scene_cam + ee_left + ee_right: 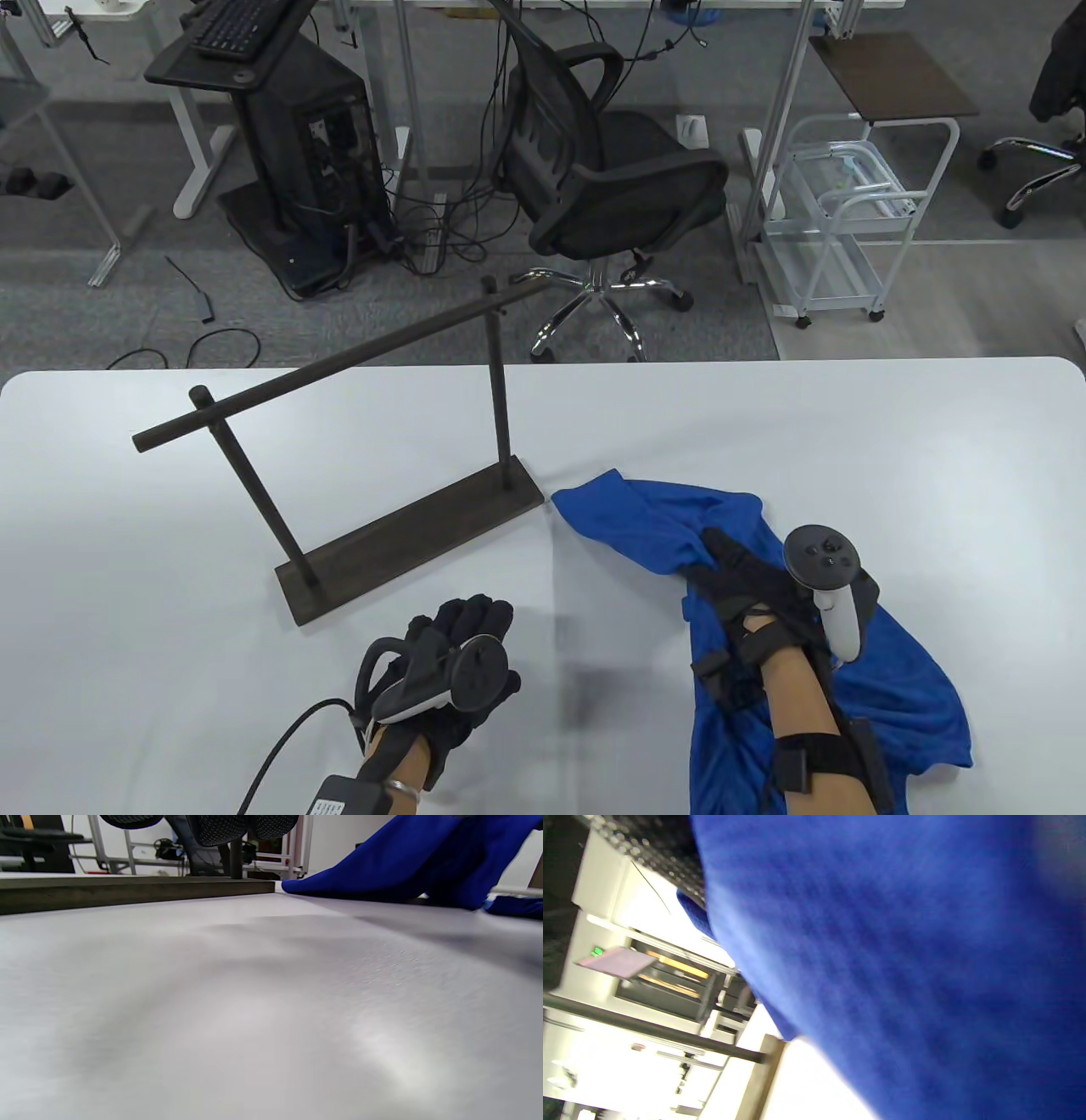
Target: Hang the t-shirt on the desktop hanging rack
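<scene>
Blue t-shirt [848,645] crumpled right of wooden rack [407,526], gripped by right hand [747,577]; left hand [450,654] loosely curled, empty.

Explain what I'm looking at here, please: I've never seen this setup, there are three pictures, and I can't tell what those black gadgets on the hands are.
No robot: two gloved human hands, each with a tracker strapped on its back. The table view looks down; the other two come from wrist cameras. On the white table stands a dark wooden hanging rack with a blue t-shirt crumpled beside it. The right hand grips the shirt's cloth, which fills the right wrist view. The left hand holds nothing, near the rack's base.
</scene>
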